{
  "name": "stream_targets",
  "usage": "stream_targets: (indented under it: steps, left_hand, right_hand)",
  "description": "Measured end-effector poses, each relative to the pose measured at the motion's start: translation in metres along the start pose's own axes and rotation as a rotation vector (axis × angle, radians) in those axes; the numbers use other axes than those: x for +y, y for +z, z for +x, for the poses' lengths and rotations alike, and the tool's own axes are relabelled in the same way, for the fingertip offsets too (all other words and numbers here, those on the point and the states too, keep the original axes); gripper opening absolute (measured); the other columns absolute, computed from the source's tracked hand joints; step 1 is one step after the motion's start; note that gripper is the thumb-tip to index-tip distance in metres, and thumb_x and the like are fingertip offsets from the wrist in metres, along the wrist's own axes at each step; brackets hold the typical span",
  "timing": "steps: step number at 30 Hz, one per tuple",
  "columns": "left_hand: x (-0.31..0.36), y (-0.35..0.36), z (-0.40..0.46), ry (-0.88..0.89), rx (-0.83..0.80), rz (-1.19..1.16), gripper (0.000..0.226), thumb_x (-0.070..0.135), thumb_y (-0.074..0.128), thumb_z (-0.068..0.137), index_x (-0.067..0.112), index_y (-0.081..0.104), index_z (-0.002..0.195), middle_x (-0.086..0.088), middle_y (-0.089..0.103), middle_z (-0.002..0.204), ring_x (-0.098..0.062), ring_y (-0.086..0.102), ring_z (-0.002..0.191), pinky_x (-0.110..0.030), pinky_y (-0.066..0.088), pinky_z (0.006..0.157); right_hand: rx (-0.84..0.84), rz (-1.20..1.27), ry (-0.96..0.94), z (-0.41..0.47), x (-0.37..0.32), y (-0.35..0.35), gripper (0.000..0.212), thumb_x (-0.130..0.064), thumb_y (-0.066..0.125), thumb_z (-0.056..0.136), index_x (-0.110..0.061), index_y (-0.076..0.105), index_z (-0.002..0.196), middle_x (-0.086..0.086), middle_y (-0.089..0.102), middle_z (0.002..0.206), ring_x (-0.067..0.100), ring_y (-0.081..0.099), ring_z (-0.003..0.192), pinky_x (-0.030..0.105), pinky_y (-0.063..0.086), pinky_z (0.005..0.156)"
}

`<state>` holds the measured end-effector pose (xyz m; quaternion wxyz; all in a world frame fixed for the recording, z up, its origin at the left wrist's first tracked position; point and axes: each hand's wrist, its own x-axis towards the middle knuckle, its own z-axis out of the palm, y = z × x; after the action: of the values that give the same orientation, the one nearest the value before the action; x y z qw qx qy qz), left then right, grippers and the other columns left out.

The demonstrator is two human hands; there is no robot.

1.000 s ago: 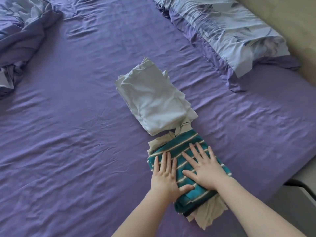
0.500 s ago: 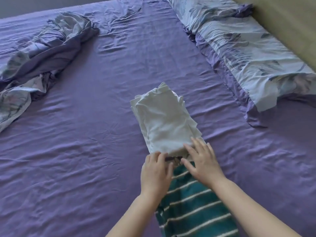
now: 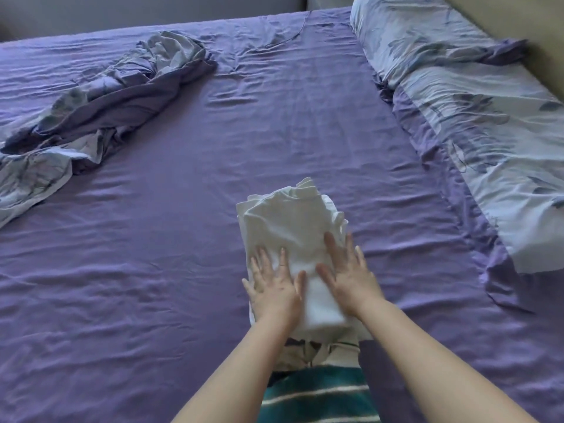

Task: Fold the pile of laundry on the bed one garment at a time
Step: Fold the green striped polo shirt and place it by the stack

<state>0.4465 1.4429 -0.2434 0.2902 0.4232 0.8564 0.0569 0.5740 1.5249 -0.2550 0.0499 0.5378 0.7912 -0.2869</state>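
A folded white garment (image 3: 287, 221) lies on the purple bed sheet (image 3: 152, 270), a little right of the middle. My left hand (image 3: 274, 288) rests flat on its near left part with straight, spread fingers. My right hand (image 3: 348, 276) lies flat on its near right part, fingers straight as well. Just behind my wrists, nearer to me, sits a folded teal garment with white stripes (image 3: 317, 395), with a cream piece of cloth (image 3: 308, 352) showing between it and the white garment. My forearms hide part of both.
A crumpled purple and pale blue duvet (image 3: 100, 111) lies at the far left. A long pale blue patterned pillow (image 3: 488, 123) runs along the right side, next to a beige headboard (image 3: 546, 35). Bare sheet stretches across the middle and left.
Both hands left the striped teal garment and moved forward onto the white folded one, where they now lie flat. The view tilted up, showing more of the bed.
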Motion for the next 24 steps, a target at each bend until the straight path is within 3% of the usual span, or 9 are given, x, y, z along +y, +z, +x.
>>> stream_targets:
  steps: [4,8,11,13,16,19,22,24]
  left_hand:
    - [-0.004,0.003,0.004,-0.034,0.078,-0.145,0.060,0.054,0.023,0.098,0.037,0.000,0.151,-0.001,-0.026,0.156,-0.020,-0.020,0.144,-0.050,0.002,0.116]
    - [-0.003,0.001,0.013,-0.182,0.142,-0.361,0.085,0.059,0.040,0.092,0.029,-0.014,0.150,-0.007,-0.029,0.154,-0.030,-0.010,0.146,-0.049,0.011,0.115]
    - [-0.011,-0.004,0.022,-0.244,0.072,-0.494,0.099,0.060,0.055,0.084,0.031,-0.013,0.149,-0.015,0.009,0.156,-0.036,0.030,0.136,-0.045,0.029,0.110]
    - [-0.017,-0.007,0.027,-0.249,0.050,-0.521,0.101,0.062,0.059,0.080,0.037,-0.009,0.149,-0.012,0.029,0.147,-0.032,0.042,0.128,-0.042,0.037,0.104]
    - [-0.018,-0.008,0.031,-0.273,0.024,-0.577,0.102,0.062,0.063,0.076,0.043,-0.006,0.148,-0.010,0.037,0.140,-0.030,0.047,0.123,-0.039,0.040,0.101]
    - [-0.017,-0.010,0.029,-0.247,0.032,-0.656,0.104,0.056,0.069,0.074,0.043,-0.003,0.149,-0.010,0.038,0.136,-0.030,0.047,0.123,-0.041,0.040,0.103]
    - [-0.013,-0.018,0.031,-0.184,0.114,-0.673,0.104,0.051,0.072,0.074,0.040,0.002,0.150,-0.011,0.035,0.135,-0.029,0.044,0.124,-0.039,0.039,0.103]
    - [-0.012,-0.030,0.028,-0.126,0.125,-0.702,0.102,0.050,0.072,0.075,0.039,0.004,0.150,-0.011,0.034,0.137,-0.028,0.044,0.124,-0.032,0.036,0.098]
  right_hand:
    - [0.023,0.231,-0.067,0.003,0.007,0.006,0.070,-0.052,0.039,0.095,-0.048,-0.012,0.143,0.008,-0.014,0.158,0.024,-0.004,0.146,0.037,0.015,0.116]
    - [0.038,0.395,-0.047,0.012,0.012,0.009,0.088,-0.050,0.054,0.089,-0.047,-0.019,0.139,0.011,-0.009,0.159,0.026,0.000,0.146,0.033,0.015,0.114]
    - [0.021,0.471,0.029,0.014,0.013,0.010,0.097,-0.055,0.062,0.082,-0.051,-0.013,0.142,0.015,0.000,0.157,0.032,0.021,0.142,0.031,0.025,0.108]
    - [0.010,0.478,0.038,0.015,0.012,0.012,0.098,-0.056,0.064,0.078,-0.055,-0.010,0.141,0.014,0.004,0.156,0.032,0.029,0.138,0.032,0.028,0.108]
    - [0.039,0.507,0.047,0.016,0.012,0.013,0.098,-0.052,0.069,0.076,-0.053,-0.003,0.144,0.012,0.024,0.147,0.031,0.038,0.131,0.038,0.034,0.108]
    - [0.099,0.543,0.038,0.015,0.009,0.010,0.096,-0.040,0.073,0.076,-0.044,0.009,0.148,0.010,0.042,0.132,0.026,0.046,0.124,0.034,0.037,0.105]
    - [0.165,0.542,0.034,0.014,0.000,0.004,0.091,-0.035,0.075,0.076,-0.035,0.020,0.148,0.008,0.046,0.132,0.021,0.043,0.126,0.021,0.031,0.101]
    - [0.199,0.545,0.032,0.010,-0.008,-0.005,0.088,-0.032,0.076,0.076,-0.029,0.026,0.148,0.007,0.046,0.136,0.021,0.043,0.127,0.021,0.031,0.101]
